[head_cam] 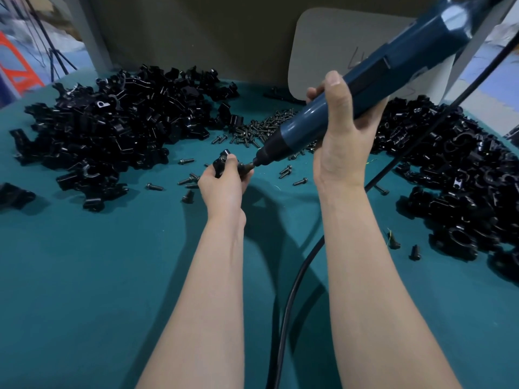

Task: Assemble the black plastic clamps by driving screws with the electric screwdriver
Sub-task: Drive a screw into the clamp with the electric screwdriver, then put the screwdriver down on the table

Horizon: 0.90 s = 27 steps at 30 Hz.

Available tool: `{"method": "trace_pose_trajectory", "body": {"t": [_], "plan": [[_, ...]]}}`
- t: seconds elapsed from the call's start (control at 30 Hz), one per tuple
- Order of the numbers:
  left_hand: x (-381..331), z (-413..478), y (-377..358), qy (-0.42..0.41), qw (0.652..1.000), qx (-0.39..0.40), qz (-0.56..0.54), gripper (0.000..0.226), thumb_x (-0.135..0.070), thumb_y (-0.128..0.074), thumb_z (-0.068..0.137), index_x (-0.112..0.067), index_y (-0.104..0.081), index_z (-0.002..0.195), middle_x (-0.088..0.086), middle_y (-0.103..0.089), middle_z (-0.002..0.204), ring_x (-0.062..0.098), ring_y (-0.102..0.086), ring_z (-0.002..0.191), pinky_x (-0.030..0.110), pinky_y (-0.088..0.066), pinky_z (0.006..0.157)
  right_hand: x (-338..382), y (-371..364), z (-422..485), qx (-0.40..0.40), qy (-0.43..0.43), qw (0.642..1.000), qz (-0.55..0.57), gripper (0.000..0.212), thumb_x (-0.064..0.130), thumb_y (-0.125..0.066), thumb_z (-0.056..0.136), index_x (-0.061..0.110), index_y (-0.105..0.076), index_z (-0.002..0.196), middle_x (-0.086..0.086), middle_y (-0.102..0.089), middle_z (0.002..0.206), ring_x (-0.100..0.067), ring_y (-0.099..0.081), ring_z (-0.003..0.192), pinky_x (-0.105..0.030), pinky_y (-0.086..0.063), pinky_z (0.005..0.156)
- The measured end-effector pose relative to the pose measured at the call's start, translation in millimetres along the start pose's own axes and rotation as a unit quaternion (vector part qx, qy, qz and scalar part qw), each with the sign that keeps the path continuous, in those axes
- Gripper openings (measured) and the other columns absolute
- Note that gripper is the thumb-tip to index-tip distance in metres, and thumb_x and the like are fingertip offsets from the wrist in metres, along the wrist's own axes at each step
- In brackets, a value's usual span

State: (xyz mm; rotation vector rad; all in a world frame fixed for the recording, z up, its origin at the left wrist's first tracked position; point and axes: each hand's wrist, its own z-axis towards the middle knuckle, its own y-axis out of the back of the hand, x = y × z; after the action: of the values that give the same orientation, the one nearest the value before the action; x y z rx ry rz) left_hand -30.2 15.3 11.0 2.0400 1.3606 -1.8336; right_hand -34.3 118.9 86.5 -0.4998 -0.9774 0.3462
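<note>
Left hand [222, 184] half-hides clamp [220, 162]; screwdriver [370, 77] top cropped.

The table [84, 276] has a teal top, looks a bit like cloth. Along its far edge there's a dull olive-brown panel [196, 29] standing upright. A pale grey board [337, 51] with rounded corners stands in front of it on the right, with some faint pen scribbles that are too blurry to read. Way off to the left, past the table, there's an orange frame [16, 71] and some thin black tripod legs [56, 57], all pretty smeared.
</note>
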Motion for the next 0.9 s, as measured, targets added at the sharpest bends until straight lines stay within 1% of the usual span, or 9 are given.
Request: {"method": "trace_pose_trajectory", "body": {"t": [0.13, 0.23, 0.33, 0.5, 0.57, 0.63, 0.7, 0.8, 0.9], "plan": [[1.0, 3.4, 2.4, -0.002, 1.000, 0.022, 0.007, 0.018, -0.016, -0.057, 0.096, -0.008, -0.053, 0.081, 0.003, -0.060, 0.079, 0.013, -0.066, 0.060, 0.019, -0.057, 0.065, 2.4, -1.9, 1.0, 0.007, -0.010, 1.000, 0.002, 0.034, 0.014, -0.065, 0.080, 0.016, -0.046, 0.108, 0.002, -0.059, 0.085, -0.015, -0.063, 0.075, -0.037, -0.052, 0.088], [4.2, 4.6, 2.5, -0.010, 0.994, 0.049, 0.095, 0.018, -0.021, -0.058, 0.096, -0.009, -0.056, 0.082, 0.003, -0.065, 0.076, 0.015, -0.068, 0.058, 0.022, -0.056, 0.059, 9.0, 1.5, 7.3, 0.023, -0.015, 0.999, 0.031, 0.035, 0.012, -0.062, 0.082, 0.011, -0.045, 0.112, -0.004, -0.054, 0.087, -0.013, -0.059, 0.069, -0.032, -0.051, 0.078], [5.5, 3.5, 1.1, -0.013, 0.979, 0.075, 0.192, 0.019, -0.026, -0.058, 0.093, -0.012, -0.059, 0.080, -0.005, -0.068, 0.057, 0.016, -0.067, 0.050, 0.023, -0.050, 0.051, 16.9, 9.9, 13.8, 0.017, -0.011, 0.999, 0.038, 0.031, 0.014, -0.060, 0.083, 0.010, -0.047, 0.110, -0.002, -0.053, 0.082, -0.012, -0.057, 0.066, -0.029, -0.050, 0.074], [4.5, 1.4, 1.8, -0.016, 0.971, 0.077, 0.224, 0.020, -0.031, -0.057, 0.093, -0.016, -0.055, 0.080, -0.009, -0.062, 0.044, 0.015, -0.062, 0.045, 0.024, -0.051, 0.049, 28.6, 28.5, 23.3, -0.068, -0.048, 0.993, 0.081, 0.030, 0.025, -0.058, 0.094, 0.005, -0.049, 0.114, -0.002, -0.057, 0.077, -0.016, -0.059, 0.067, -0.028, -0.052, 0.071], [4.6, 0.6, 1.1, -0.026, 0.980, 0.060, 0.187, 0.016, -0.033, -0.056, 0.096, -0.019, -0.050, 0.091, -0.005, -0.067, 0.053, 0.010, -0.065, 0.050, 0.021, -0.051, 0.048, 31.0, 38.1, 28.1, -0.132, -0.093, 0.985, 0.068, 0.040, 0.035, -0.063, 0.091, 0.004, -0.051, 0.114, -0.003, -0.059, 0.080, -0.015, -0.062, 0.066, -0.027, -0.054, 0.066], [3.5, -0.5, 0.4, -0.058, 0.986, 0.041, 0.149, 0.014, -0.032, -0.055, 0.097, -0.024, -0.044, 0.093, 0.001, -0.068, 0.076, 0.005, -0.066, 0.054, 0.017, -0.049, 0.050, 27.8, 48.7, 32.7, -0.149, -0.164, 0.975, 0.006, 0.053, 0.035, -0.069, 0.086, 0.004, -0.047, 0.123, -0.007, -0.059, 0.100, -0.017, -0.065, 0.072, -0.030, -0.057, 0.068], [2.9, -2.0, 0.6, -0.100, 0.985, 0.035, 0.140, 0.017, -0.027, -0.059, 0.095, -0.030, -0.042, 0.090, 0.002, -0.064, 0.092, 0.005, -0.068, 0.061, 0.018, -0.052, 0.061, 16.9, 55.7, 34.0, -0.133, -0.233, 0.960, -0.086, 0.070, 0.014, -0.073, 0.083, 0.008, -0.030, 0.138, -0.011, -0.055, 0.115, -0.020, -0.064, 0.073, -0.038, -0.060, 0.072], [5.5, -3.8, 1.1, -0.137, 0.972, 0.053, 0.184, 0.023, -0.023, -0.063, 0.092, -0.036, -0.045, 0.090, 0.001, -0.063, 0.101, 0.018, -0.069, 0.089, 0.031, -0.054, 0.088, -8.1, 59.5, 28.2, -0.104, -0.271, 0.934, -0.207, 0.089, -0.010, -0.064, 0.080, 0.015, -0.013, 0.148, -0.009, -0.055, 0.100, -0.024, -0.062, 0.070, -0.044, -0.058, 0.075], [7.0, -5.7, 1.8, -0.181, 0.945, 0.067, 0.265, 0.021, -0.025, -0.064, 0.092, -0.033, -0.054, 0.109, -0.010, -0.059, 0.100, 0.004, -0.060, 0.092, 0.020, -0.045, 0.085, -33.4, 63.7, 21.5, -0.077, -0.271, 0.905, -0.320, 0.096, 0.001, -0.072, 0.078, 0.021, -0.013, 0.151, -0.008, -0.051, 0.130, -0.032, -0.060, 0.104, -0.049, -0.052, 0.092]]}}
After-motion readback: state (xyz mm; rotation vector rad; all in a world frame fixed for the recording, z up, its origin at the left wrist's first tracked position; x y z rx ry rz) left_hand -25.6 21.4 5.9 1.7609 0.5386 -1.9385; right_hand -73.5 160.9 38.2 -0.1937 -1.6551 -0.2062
